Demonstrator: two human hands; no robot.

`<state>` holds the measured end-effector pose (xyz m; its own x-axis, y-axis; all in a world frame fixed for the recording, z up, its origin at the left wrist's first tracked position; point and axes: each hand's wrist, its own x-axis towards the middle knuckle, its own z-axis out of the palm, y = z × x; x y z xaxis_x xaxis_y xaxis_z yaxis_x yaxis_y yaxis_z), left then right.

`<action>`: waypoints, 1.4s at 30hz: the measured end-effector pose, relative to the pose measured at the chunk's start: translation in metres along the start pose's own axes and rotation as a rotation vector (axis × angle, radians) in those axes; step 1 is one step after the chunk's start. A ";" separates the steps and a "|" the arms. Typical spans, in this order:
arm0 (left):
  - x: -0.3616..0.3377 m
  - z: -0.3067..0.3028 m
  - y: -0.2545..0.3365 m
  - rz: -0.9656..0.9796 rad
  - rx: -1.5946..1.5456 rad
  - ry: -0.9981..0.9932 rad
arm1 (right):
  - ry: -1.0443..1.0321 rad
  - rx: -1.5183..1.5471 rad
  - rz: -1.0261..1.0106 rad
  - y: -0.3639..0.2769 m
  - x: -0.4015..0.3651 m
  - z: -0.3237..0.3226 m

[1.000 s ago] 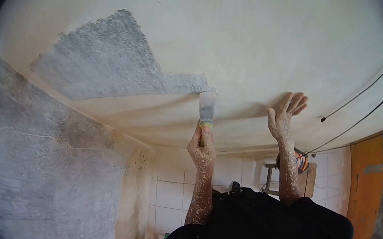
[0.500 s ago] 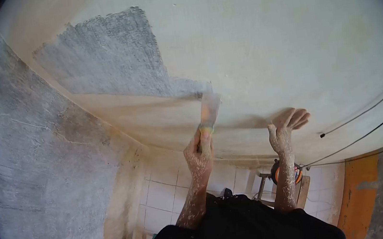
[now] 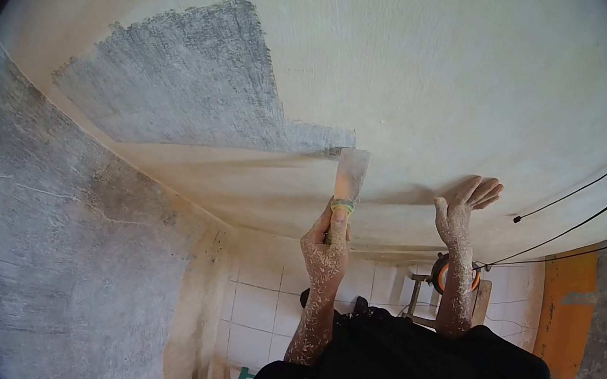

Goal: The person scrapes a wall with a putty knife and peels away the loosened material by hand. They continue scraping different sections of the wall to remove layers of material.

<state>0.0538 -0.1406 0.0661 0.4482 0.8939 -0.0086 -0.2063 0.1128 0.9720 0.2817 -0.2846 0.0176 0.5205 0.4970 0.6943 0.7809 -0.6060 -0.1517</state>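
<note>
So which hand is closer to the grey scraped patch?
Left. The left hand holds the scraper at the grey scraped patch's lower corner; the right hand lies open on the ceiling, farther right.

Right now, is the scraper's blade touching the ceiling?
Touching. The head view shows the scraper, held by the left hand, with its blade edge meeting the ceiling at the border of the grey scraped patch, no gap visible.

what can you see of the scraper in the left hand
The scraper has a flat, wide blade, dusty and tan-tinted, probably metal, flaring from a handle with a green and yellow band. The left hand grips the handle, mostly hiding it. The tool points up, tilted right, its blade edge against the ceiling at the lower corner of the bare grey patch.
</note>
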 end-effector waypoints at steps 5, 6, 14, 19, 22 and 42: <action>0.002 0.009 0.013 -0.038 0.014 0.033 | 0.033 -0.033 -0.049 0.005 0.000 0.004; 0.002 0.009 0.012 -0.012 0.015 0.033 | 0.023 -0.037 -0.037 0.005 -0.002 0.003; 0.000 0.007 0.033 -0.061 0.054 -0.001 | -0.018 -0.001 -0.029 0.003 -0.005 0.000; -0.004 0.001 0.009 0.016 0.009 0.010 | -0.031 -0.012 -0.055 0.008 0.001 0.003; 0.001 0.000 0.022 0.023 0.082 0.000 | -0.048 0.001 -0.039 0.006 -0.009 -0.002; 0.018 0.022 0.034 0.171 0.041 -0.035 | -0.061 0.065 -0.029 0.007 -0.005 -0.001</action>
<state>0.0738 -0.1306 0.1039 0.4395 0.8829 0.1652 -0.2465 -0.0583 0.9674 0.2839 -0.2917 0.0131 0.5160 0.5515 0.6554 0.8155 -0.5505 -0.1788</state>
